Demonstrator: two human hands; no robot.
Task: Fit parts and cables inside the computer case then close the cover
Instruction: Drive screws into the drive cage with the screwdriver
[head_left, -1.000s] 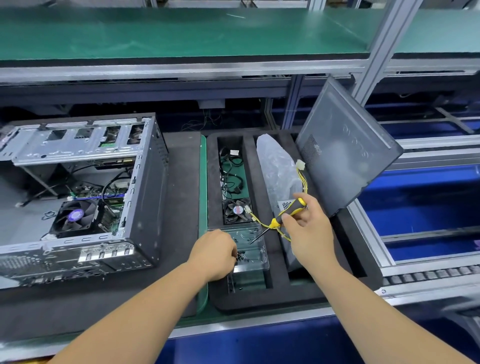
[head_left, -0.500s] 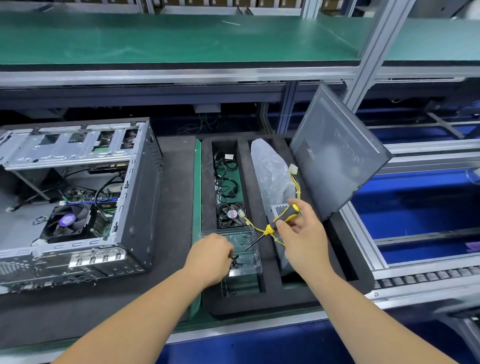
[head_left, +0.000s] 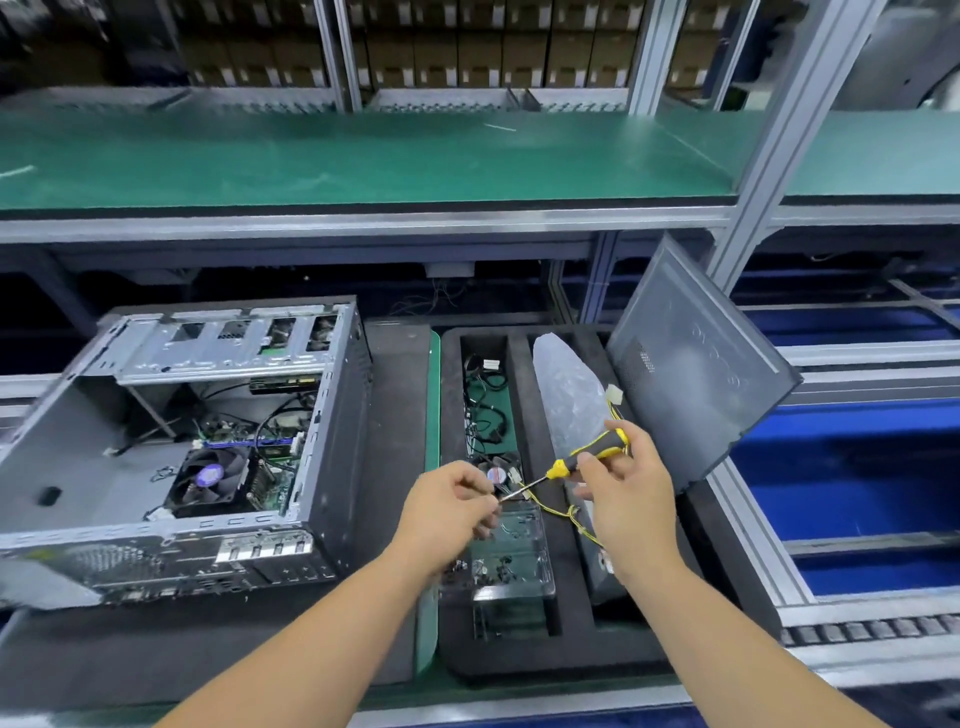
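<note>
The open computer case (head_left: 332, 467) lies on its side at the left, its motherboard and fan (head_left: 208, 478) showing. My right hand (head_left: 623, 493) grips a yellow-and-black screwdriver (head_left: 587, 457) above the black foam tray (head_left: 524, 415). My left hand (head_left: 447, 509) pinches something small at the screwdriver's tip; it looks like a screw, but I cannot see it clearly. Below my hands a clear plastic box (head_left: 514, 561) holds small dark screws. The grey side cover (head_left: 696, 369) leans upright at the tray's right.
The tray also holds black cables (head_left: 485, 410), a small fan (head_left: 501, 473), a bubble-wrapped part (head_left: 566, 400) and yellow wires (head_left: 566, 514). A green shelf (head_left: 363, 161) runs above. Blue conveyor lanes (head_left: 857, 467) lie to the right.
My left hand rose out of the clear screw box and met the screwdriver tip. The right hand lifted slightly with the screwdriver. The view tilted upward.
</note>
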